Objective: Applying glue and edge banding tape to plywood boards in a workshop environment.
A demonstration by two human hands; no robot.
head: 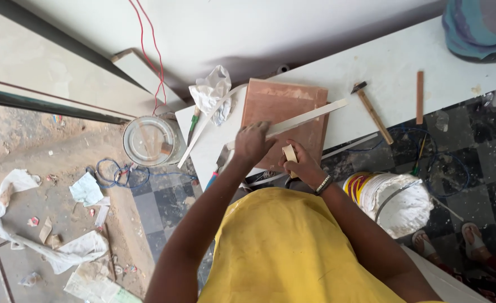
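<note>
The person leans over a white board [394,73] that serves as a workbench, its near edge running just in front of the yellow shirt. The left hand [252,144] presses down, fingers curled, on the end of a long white strip [307,116] that lies slanting across a brown wooden panel [279,112] set near the board's left corner. The right hand [299,163], a beaded band at its wrist, pinches a small pale block [289,152] between thumb and fingers at the panel's near edge. A hammer [373,112] lies on the board to the right of the panel, with a thin wooden stick [419,96] beyond it towards the right end. A crumpled white cloth [211,92] sits at the board's left corner. On the floor stand a clear lidded jar [147,140] to the left and a white bucket [396,202] to the right.
</note>
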